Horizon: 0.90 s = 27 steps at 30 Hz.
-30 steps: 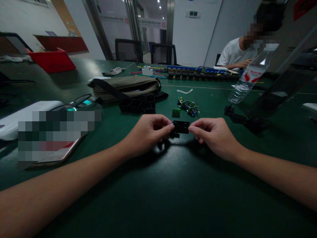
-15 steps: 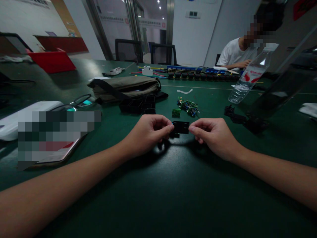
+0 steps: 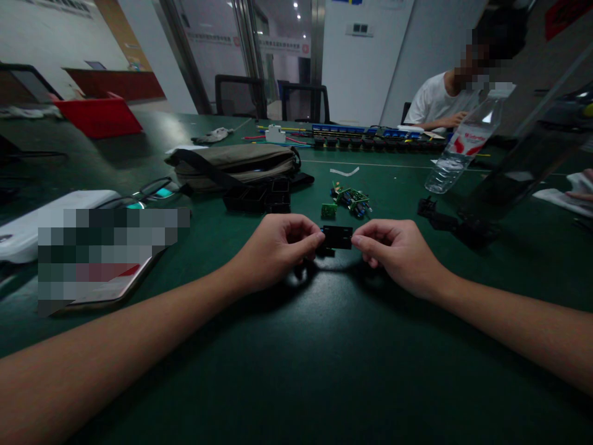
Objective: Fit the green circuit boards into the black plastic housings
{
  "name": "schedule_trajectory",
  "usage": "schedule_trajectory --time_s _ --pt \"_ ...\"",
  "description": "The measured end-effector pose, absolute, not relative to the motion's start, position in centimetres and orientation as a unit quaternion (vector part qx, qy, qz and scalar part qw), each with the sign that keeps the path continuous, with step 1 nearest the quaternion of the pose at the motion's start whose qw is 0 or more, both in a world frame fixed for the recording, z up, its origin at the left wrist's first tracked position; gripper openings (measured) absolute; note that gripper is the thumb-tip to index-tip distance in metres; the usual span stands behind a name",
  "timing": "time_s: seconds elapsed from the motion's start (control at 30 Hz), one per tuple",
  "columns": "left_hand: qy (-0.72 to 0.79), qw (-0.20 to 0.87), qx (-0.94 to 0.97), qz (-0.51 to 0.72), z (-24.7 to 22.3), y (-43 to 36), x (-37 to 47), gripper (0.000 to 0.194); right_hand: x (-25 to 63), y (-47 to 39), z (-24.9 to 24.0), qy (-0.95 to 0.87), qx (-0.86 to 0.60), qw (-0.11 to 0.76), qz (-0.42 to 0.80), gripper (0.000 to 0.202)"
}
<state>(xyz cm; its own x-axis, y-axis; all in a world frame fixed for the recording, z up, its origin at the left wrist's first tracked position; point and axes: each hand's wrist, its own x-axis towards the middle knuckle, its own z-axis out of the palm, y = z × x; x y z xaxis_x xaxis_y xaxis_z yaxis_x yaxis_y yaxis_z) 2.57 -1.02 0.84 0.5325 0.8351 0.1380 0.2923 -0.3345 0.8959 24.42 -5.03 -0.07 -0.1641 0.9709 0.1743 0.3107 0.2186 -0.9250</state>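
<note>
A small black rectangular plastic piece with slots [image 3: 338,237] is held level above the green table [image 3: 333,358]. My left hand [image 3: 287,248] pinches its left end between thumb and fingers. At the right end, the thumb and fingertips of my right hand [image 3: 391,252] are closed on it too. Just beyond the piece lie a little green circuit board [image 3: 328,211] and a pile of circuit boards with components [image 3: 353,199]. Several black open plastic housings [image 3: 252,198] sit farther left, in front of the bag. Shadow hides the underside of the held piece.
A grey-green bag [image 3: 236,162], eyeglasses [image 3: 155,188] and a white case [image 3: 60,216] lie to the left. On the right are a plastic water bottle [image 3: 467,145], a dark cylinder [image 3: 532,148] and black clips [image 3: 456,225]. Across the table sits a person in a white shirt [image 3: 433,96].
Both hands keep the same pinch on the black piece. The view has shifted very slightly. At the far right edge, another person's fingers now show beside a white cloth-like item.
</note>
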Motion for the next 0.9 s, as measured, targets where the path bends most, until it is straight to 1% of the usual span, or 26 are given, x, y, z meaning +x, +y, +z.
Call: schedule_trajectory --time_s 0.33,0.5,0.7,0.83,0.9 --pt "0.363 0.383 0.787 0.319 0.72 -1.51 2.63 0.019 24.41 -4.98 -0.45 -0.655 -0.470 0.435 0.401 0.019" --pt "0.358 0.318 0.818 0.319 0.62 -1.57 2.56 0.019 24.34 -4.99 -0.60 -0.662 -0.457 0.443 0.395 0.021" --pt "0.347 0.182 0.865 0.314 0.43 -1.49 2.50 0.021 24.07 -5.07 -0.47 -0.664 -0.460 0.447 0.383 0.020" --pt "0.341 0.022 0.879 0.332 0.57 -1.37 2.25 0.017 24.02 -5.15 -0.53 -0.671 -0.456 0.458 0.363 0.021" --pt "0.332 -0.027 0.881 0.337 0.69 -1.26 2.04 0.014 24.00 -5.18 -0.55 -0.671 -0.458 0.466 0.352 0.020"
